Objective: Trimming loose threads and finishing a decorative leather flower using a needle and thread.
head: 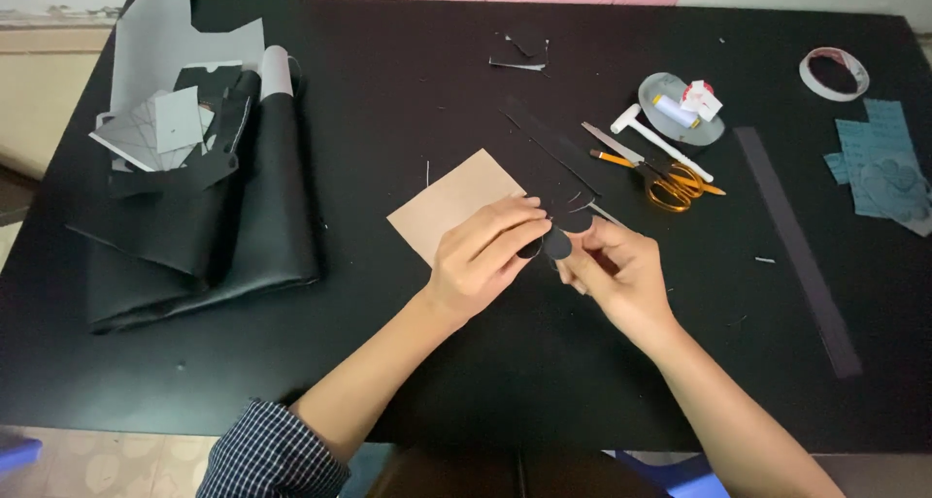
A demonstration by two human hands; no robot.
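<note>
Here, nearest me, my left hand (482,255) and right hand (614,270) meet over the middle of the black desk (408,362), each grip pinched shut on small black round cutouts (556,244) held between the fingertips. Just beyond, at eleven o'clock, a tan card (449,207) lies flat. Orange-handled scissors (670,182) sit at one o'clock, and folded black leather (214,236) lies well apart at nine o'clock.

Scissors (670,182) right of card (454,205) — leather roll (194,236) (folded) left.
</note>
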